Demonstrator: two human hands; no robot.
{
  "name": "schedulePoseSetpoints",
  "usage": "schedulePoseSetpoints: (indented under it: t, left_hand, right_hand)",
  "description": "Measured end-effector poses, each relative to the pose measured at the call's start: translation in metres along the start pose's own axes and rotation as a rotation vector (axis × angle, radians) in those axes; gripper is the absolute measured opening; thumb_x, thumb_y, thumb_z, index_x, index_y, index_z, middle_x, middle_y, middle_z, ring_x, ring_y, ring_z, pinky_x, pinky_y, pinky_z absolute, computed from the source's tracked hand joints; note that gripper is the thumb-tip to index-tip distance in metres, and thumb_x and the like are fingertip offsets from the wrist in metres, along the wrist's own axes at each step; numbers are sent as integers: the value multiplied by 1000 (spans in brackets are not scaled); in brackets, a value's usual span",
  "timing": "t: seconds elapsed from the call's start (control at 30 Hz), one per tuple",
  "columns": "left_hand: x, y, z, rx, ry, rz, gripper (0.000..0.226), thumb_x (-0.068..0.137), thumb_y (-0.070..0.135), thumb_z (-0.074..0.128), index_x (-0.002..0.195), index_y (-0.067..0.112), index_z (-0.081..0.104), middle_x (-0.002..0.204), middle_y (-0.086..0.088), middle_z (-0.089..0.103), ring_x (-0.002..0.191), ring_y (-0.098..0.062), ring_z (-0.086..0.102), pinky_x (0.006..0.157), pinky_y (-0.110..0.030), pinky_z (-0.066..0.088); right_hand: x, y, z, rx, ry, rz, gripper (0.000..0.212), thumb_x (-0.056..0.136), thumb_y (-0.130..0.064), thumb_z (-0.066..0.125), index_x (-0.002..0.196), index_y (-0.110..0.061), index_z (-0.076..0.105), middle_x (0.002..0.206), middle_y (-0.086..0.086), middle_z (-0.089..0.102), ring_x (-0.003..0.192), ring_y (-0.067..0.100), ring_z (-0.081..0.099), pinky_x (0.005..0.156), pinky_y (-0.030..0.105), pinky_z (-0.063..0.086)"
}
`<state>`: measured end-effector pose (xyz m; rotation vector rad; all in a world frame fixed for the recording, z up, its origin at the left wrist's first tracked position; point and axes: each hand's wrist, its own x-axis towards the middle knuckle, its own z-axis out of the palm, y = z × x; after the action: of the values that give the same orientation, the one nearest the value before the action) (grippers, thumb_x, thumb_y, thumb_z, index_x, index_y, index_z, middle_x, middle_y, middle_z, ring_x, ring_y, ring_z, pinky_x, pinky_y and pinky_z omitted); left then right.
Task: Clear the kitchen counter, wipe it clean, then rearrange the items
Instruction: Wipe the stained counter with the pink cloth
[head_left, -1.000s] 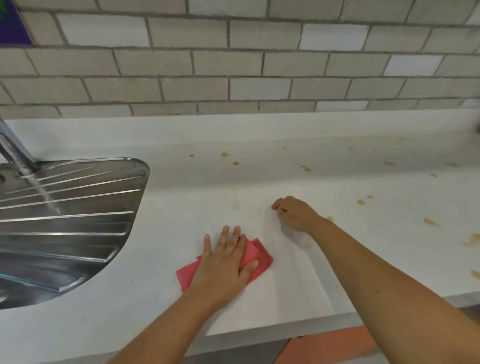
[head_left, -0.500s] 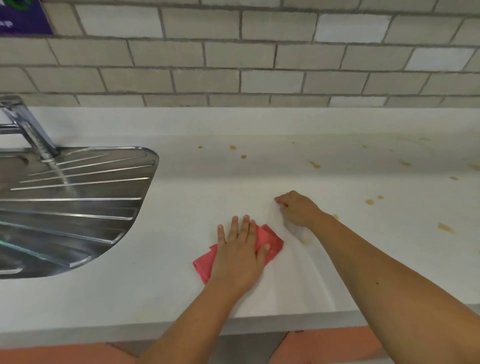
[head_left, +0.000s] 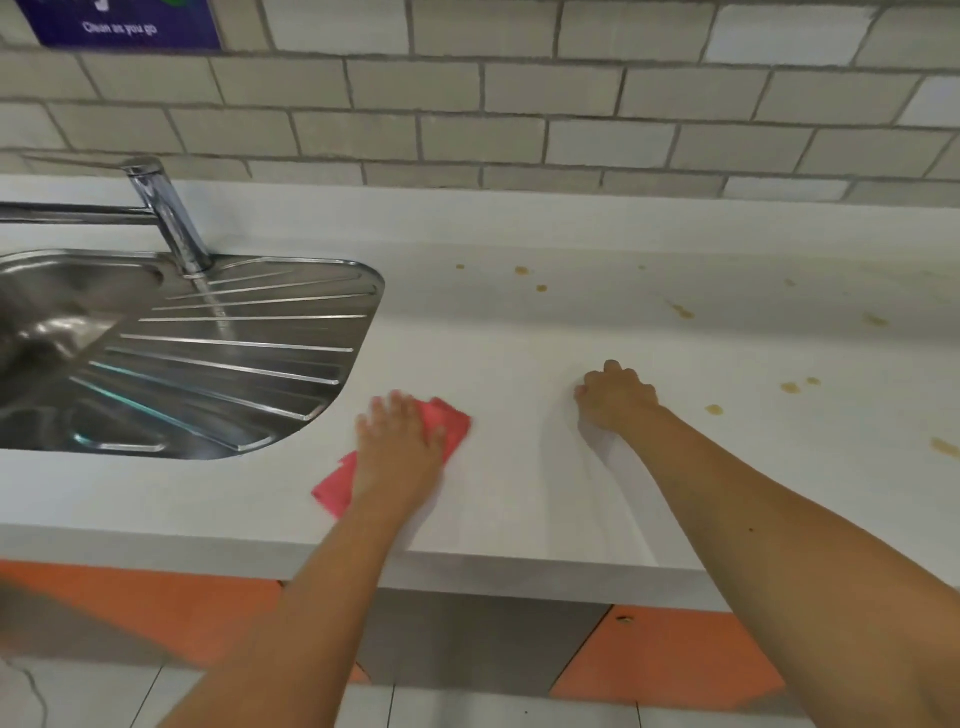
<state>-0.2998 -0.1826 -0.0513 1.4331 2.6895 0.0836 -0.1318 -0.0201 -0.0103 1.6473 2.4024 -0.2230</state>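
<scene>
The counter is already cleared and wiping is under way; the left hand lies flat and open on the one red cloth beside the sink; the right hand rests curled, empty; about ten brown spots remain; rearranging is not begun.
</scene>
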Motion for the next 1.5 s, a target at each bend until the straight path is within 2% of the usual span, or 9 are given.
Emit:
schedulePoseSetpoints:
  t: [0.1, 0.17, 0.3, 0.43, 0.53, 0.8, 1.03, 1.27, 1.5]
  left_hand:
    - [-16, 21, 1, -230, 64, 125, 56, 101, 33, 19, 147, 2, 11, 157, -16, 6, 145, -31, 4, 117, -41, 2]
    - [-23, 15, -4, -691, 212, 63, 46, 100, 20, 29, 142, 2, 29, 150, -15, 27, 139, -25, 25, 114, -24, 15]
    - [-32, -15, -12, -1173, 411, 10, 34, 95, 4, 38, 125, 12, 52, 124, -3, 51, 117, -13, 49, 100, -20, 35]
    - [-22, -58, -28, -1158, 525, -6, 27, 95, 7, 43, 117, 13, 57, 114, -3, 56, 105, -12, 52, 92, -20, 43]
    - [-8, -98, -46, -1153, 536, -40, 24, 96, 15, 43, 113, 15, 60, 112, -6, 59, 104, -16, 54, 92, -25, 43]
    - [7, -124, -71, -1283, 501, -16, 24, 99, 22, 36, 105, 19, 59, 101, 1, 60, 95, -10, 55, 81, -5, 40]
    - [2, -152, -66, -1335, 411, -31, 37, 101, 33, 25, 112, 19, 57, 109, -1, 61, 102, -14, 58, 94, -24, 38]
    - [12, -147, -69, -1330, 390, 11, 45, 101, 37, 21, 112, 15, 59, 102, -4, 64, 96, -13, 60, 80, -16, 38]
    - [19, -157, -62, -1367, 360, 6, 44, 101, 38, 21, 109, 18, 59, 101, -1, 63, 102, -18, 61, 82, -16, 35]
  right_hand:
    - [-17, -30, -10, 186, 137, -161, 34, 98, -23, 37, 123, -12, 56, 128, 12, 46, 120, 31, 45, 97, 39, 40]
    - [-42, -69, -15, 295, 157, -288, 31, 96, -23, 41, 113, -9, 62, 118, 12, 56, 111, 31, 54, 86, 34, 44]
    - [-80, -153, 2, -51, -42, -282, 36, 97, -31, 35, 114, -11, 60, 118, 8, 60, 110, 28, 56, 87, 32, 45]
    - [-73, -181, 29, -180, -15, -313, 61, 98, -36, 36, 141, 5, 27, 147, 31, 25, 136, 44, 25, 116, 47, 21]
    - [-60, -175, 38, -32, 67, -382, 64, 98, -31, 32, 148, 0, 7, 156, 23, 3, 145, 37, 2, 118, 48, -1]
    - [-127, -189, 68, 231, 33, -1005, 50, 91, -14, 38, 141, -19, 39, 152, -1, 30, 143, 16, 21, 118, 38, 6]
    - [-53, -148, 46, 242, 155, -596, 47, 100, -39, 24, 146, -29, 28, 156, -9, 20, 145, 9, 11, 119, 45, 11]
    - [-122, -228, 73, 202, 115, -995, 45, 101, -34, 29, 145, -24, 31, 156, -5, 22, 145, 14, 15, 116, 37, 13]
    - [-69, -209, 61, 230, 255, -716, 49, 97, -15, 35, 145, -23, 33, 154, -2, 26, 144, 17, 18, 116, 42, 21]
